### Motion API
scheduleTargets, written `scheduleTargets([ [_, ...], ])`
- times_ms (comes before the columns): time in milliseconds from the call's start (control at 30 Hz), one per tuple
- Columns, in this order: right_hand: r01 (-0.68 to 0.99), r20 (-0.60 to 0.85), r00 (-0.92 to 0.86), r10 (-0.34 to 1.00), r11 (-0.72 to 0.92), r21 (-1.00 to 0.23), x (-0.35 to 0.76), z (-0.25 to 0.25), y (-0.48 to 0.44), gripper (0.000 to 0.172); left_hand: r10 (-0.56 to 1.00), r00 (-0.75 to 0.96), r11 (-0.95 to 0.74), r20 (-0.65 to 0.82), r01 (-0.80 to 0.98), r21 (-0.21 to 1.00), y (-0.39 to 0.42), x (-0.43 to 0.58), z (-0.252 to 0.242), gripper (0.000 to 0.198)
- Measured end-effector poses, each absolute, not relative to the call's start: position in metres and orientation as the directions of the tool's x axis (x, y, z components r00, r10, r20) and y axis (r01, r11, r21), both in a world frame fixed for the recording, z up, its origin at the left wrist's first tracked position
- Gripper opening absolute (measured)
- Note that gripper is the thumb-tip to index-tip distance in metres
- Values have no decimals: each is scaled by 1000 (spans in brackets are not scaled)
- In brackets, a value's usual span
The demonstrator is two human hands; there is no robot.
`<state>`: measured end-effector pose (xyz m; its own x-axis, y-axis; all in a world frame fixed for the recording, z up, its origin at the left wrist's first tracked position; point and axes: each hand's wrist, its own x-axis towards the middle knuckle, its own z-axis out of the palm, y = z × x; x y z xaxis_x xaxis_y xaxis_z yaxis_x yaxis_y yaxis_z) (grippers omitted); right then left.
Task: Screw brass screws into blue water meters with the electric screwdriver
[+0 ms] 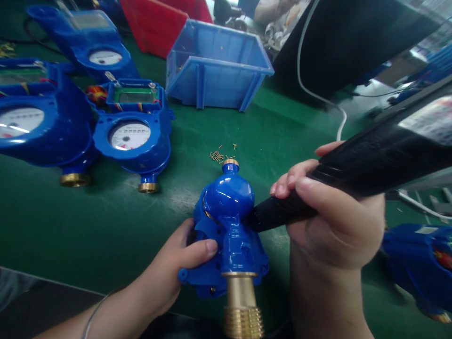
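Note:
A blue water meter (231, 202) with brass threaded ends lies with its rounded pipe body facing up, its longer brass end toward me. Around its left side my left hand (183, 263) is closed, the thumb pressed on the blue housing. My right hand (328, 212) grips a black electric screwdriver (367, 146), which slants down to the left. The tool's tip meets the meter's right side, where the body hides the exact contact. Just beyond the meter's far end, several small brass screws (217, 156) are scattered on the green table (155, 235).
Several blue water meters (132, 134) with white dials stand at the left. A light-blue bin (222, 70) and a red bin (155, 28) sit at the back. Another blue meter (416, 268) lies at right. A white cable (300, 52) hangs near the screwdriver. Another person's hand (271, 12) shows at the top.

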<state>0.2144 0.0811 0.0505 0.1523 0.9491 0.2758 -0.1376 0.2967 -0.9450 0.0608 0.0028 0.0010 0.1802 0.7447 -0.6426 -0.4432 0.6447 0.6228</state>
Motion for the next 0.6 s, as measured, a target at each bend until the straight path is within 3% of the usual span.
scheduleTargets([
  [233,-74,288,165,943,303,-950,214,48,82,27,739,208,660,-641,-409,629,5,58,-1,53],
  [500,-180,278,151,949,303,-936,214,48,87,35,779,302,625,-549,-321,712,8,54,1,53],
  [600,-190,389,111,915,404,-895,226,65,83,37,787,286,616,-547,-324,718,6,54,1,52],
])
